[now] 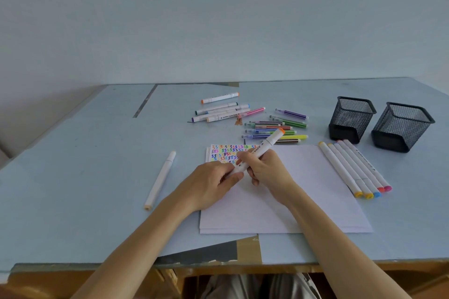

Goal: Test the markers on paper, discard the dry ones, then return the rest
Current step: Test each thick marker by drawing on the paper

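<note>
Two hands: I'm seeing both closing on one white marker (257,153) with an orange end, held tilted over the paper (303,189).
Risk 1: cap may be popping off with a jerk; the hands are sitting right over the sheet, so a slipping tip could be smearing the coloured test squiggles (227,153) at the top left corner.
Risk 2: mixing piles. Loose marker (160,179) is lying alone to the left, five markers (354,167) are lined up on the right edge of the paper, thin striped pens (279,126) and more white markers (222,110) are lying beyond it. I can't tell which pile is dry; a wrong drop would be spoiling the sort.
Risk 3: elbow or sleeve sweep could be rolling the row of five off the sheet.
Left hand (213,182): fingers curling shut, pinching the near end of the marker; whether the cap is on or off there, I can't tell, it's hidden.
Right hand (264,167): wrapping the barrel mid-length, closed grip.
Marker position: off the paper surface, orange end pointing away toward the striped pens.
Mesh cups (379,124): two, standing far right, looking empty, well apart from the hands.
</note>
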